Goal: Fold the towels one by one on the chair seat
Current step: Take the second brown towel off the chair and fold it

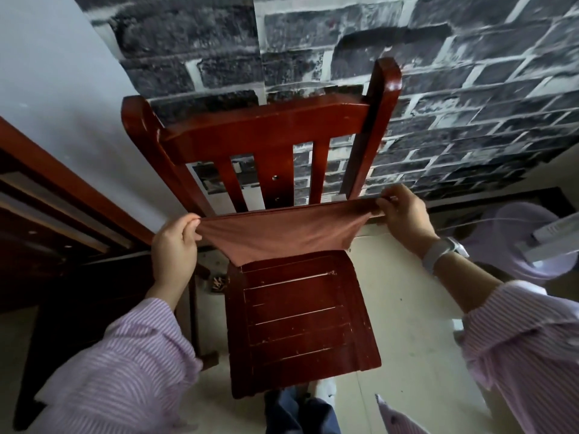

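Note:
A dusty-pink towel (275, 233) hangs stretched in the air over the back part of the red wooden chair seat (297, 321). My left hand (175, 245) pinches its left top corner between thumb and fingers. At the other end, my right hand (404, 214) pinches the right top corner, close to the chair's right back post. The towel's top edge runs taut between both hands, and its lower edge sags down to the seat's rear. Most of the seat is bare.
The chair back (266, 130) stands against a dark brick-pattern wall. Dark wooden furniture (47, 214) stands at the left, close to the chair. A pale purple fan (529, 242) is at the right. The floor (407, 308) is light tile.

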{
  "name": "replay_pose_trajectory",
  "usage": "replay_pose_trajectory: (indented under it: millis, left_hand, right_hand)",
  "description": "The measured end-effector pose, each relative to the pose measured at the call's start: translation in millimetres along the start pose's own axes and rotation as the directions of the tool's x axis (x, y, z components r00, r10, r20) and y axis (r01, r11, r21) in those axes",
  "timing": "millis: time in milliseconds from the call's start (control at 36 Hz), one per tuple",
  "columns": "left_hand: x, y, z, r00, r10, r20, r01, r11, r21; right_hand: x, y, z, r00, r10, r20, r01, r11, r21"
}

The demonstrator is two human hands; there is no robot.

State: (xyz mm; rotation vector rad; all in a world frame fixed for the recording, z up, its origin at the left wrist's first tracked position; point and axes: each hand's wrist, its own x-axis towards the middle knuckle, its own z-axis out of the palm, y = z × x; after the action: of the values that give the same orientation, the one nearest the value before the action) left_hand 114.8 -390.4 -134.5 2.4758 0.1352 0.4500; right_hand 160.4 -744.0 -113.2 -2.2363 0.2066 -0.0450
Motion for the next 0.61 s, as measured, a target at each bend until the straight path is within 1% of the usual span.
replay_pose_trajectory:
  millis: [28, 194, 278, 417, 528, 583, 611]
  left_hand:
    - [3.5, -1.0, 1.5, 1.0, -0.018, 0.002, 0.018, 1.0, -0.022]
    - [17.6, 0.3, 4.5, 0.995, -0.092, -0.025, 0.088, 0.987, -0.133]
    - [13.9, 0.2, -0.8, 0.996, -0.068, -0.06, 0.056, 0.983, -0.172]
    - [-20.5, -3.0, -10.7, 0.996, -0.057, -0.074, 0.042, 0.981, -0.189]
    - [-73.0, -10.2, -11.0, 0.993, -0.115, -0.015, 0.109, 0.969, -0.22]
    - [-106.9, -17.2, -8.6, 0.983, -0.175, 0.048, 0.181, 0.961, -0.21]
    - [-124.5, -21.1, -7.3, 0.97, -0.227, 0.085, 0.24, 0.95, -0.197]
  right_hand:
    - [4.3, -3.7, 1.6, 1.0, 0.0, 0.001, 0.0, 1.0, -0.012]
    - [17.3, -16.2, 9.5, 0.998, 0.044, -0.048, -0.039, 0.995, 0.089]
    - [12.7, -11.9, 10.7, 0.998, 0.03, -0.055, -0.022, 0.99, 0.136]
    - [-13.5, 3.8, 7.7, 0.999, 0.034, 0.014, -0.035, 0.988, 0.149]
    - [-50.4, 15.8, 10.5, 0.999, 0.031, 0.025, -0.035, 0.983, 0.181]
    - [-73.0, 26.9, 12.4, 0.998, 0.051, 0.036, -0.057, 0.981, 0.186]
    - [-85.6, 34.1, 14.2, 0.996, 0.074, 0.054, -0.082, 0.982, 0.169]
